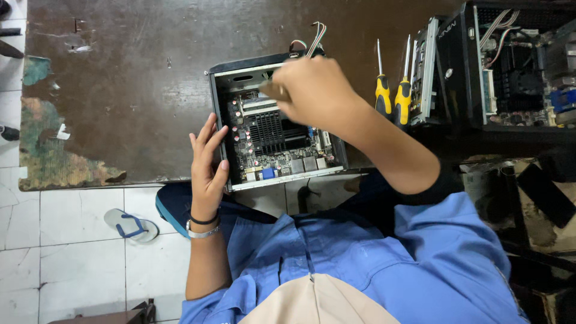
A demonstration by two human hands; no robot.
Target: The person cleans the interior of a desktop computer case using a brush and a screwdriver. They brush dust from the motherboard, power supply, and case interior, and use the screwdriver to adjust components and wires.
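Note:
A small open computer case (pixel 223 114) lies on the dark brown table (pixel 132 90), showing a motherboard with a black finned heatsink (pixel 267 132). My left hand (pixel 207 162) rests flat against the case's left wall with its fingers spread, a bracelet and a watch on the wrist. My right hand (pixel 312 90) hovers over the far end of the board inside the case. Its fingers are closed around a small tan object (pixel 273 91), most of which the hand hides. A bundle of coloured wires (pixel 315 33) sticks out behind the case.
Two yellow-handled screwdrivers (pixel 393 96) lie to the right of the case. Beyond them stand more opened computer cases (pixel 516 66). The table's top is worn at its left end (pixel 48 144). On the white tiled floor lies a sandal (pixel 131 225).

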